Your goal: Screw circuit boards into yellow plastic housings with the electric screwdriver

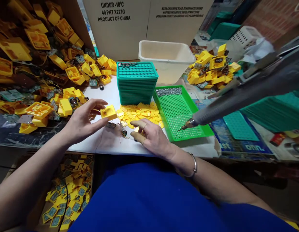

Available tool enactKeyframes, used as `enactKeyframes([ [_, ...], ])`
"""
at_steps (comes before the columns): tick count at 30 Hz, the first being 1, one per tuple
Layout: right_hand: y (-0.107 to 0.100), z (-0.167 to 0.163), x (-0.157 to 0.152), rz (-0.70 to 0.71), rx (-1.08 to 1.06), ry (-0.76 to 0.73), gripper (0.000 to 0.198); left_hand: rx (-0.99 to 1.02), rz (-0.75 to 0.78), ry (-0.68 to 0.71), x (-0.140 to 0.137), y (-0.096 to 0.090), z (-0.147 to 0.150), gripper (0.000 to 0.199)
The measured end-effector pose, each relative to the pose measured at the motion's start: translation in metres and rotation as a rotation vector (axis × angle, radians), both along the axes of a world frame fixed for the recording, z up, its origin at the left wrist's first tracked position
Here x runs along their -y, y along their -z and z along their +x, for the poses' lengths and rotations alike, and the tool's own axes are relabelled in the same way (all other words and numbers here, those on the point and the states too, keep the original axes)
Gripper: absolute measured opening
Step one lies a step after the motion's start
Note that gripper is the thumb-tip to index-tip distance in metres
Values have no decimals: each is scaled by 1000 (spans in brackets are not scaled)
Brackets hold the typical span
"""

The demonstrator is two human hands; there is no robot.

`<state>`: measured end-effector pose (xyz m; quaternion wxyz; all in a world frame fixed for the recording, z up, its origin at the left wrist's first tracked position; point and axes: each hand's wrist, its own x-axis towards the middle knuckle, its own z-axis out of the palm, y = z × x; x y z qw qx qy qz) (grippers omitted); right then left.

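Note:
My left hand [85, 119] grips a small yellow plastic housing [109, 112] between thumb and fingers, just over the white work surface. Below that housing lie a small circuit board [111, 125] and a round black part [124, 133] with thin wires. My right hand [151, 137], with pale covers on thumb and forefinger, is closed around a small yellow piece [136, 129], partly hidden by the fingers. Behind it spreads a pile of flat yellow plastic pieces [142, 112].
A stack of teal trays [137, 85] stands behind the pile. Right of it sits a green perforated tray [180, 109] holding screws [168, 91]. A hanging screwdriver [207, 112] slants over that tray. Yellow housings [64, 108] heap up at left; a white tub [166, 58] stands behind.

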<state>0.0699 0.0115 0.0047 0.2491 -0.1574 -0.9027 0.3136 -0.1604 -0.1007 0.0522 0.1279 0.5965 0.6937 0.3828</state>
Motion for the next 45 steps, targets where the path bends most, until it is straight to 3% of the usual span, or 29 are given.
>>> enactKeyframes([
  [2,-8,-14,-1,-8,41,21,37,-19,23,0,0,-2,1,42],
  [6,-24,-46,1,35,338,13,49,-5,67,-37,3,-4,3,41],
  [10,-28,-63,-1,-42,444,20,35,144,119,-97,15,-5,0,41],
  [13,-23,-64,-7,-341,270,54,28,346,210,-163,27,-6,-3,40],
  [16,-17,-60,-13,-718,-10,86,37,503,338,-245,37,-5,-4,36],
  [18,-16,-57,-15,-855,-172,117,45,573,408,-314,41,-3,-4,32],
  [21,-19,-49,-17,-907,-286,178,49,643,438,-398,44,1,-4,28],
  [29,-44,-8,-18,-1049,-491,265,43,735,416,-460,36,4,-8,20],
  [32,-55,26,-15,-970,-542,277,42,769,384,-476,29,3,-5,17],
  [37,-70,103,-26,-613,-654,501,29,742,306,-511,18,6,3,16],
  [39,-72,127,-50,-542,-776,583,22,733,273,-531,13,10,5,14],
  [42,-70,144,-113,-532,-873,647,20,712,252,-532,6,16,5,17],
  [44,-70,144,-159,-444,-783,695,15,713,253,-509,3,18,7,19],
  [45,-72,143,-179,-328,-703,705,14,721,249,-504,1,18,8,19],
])
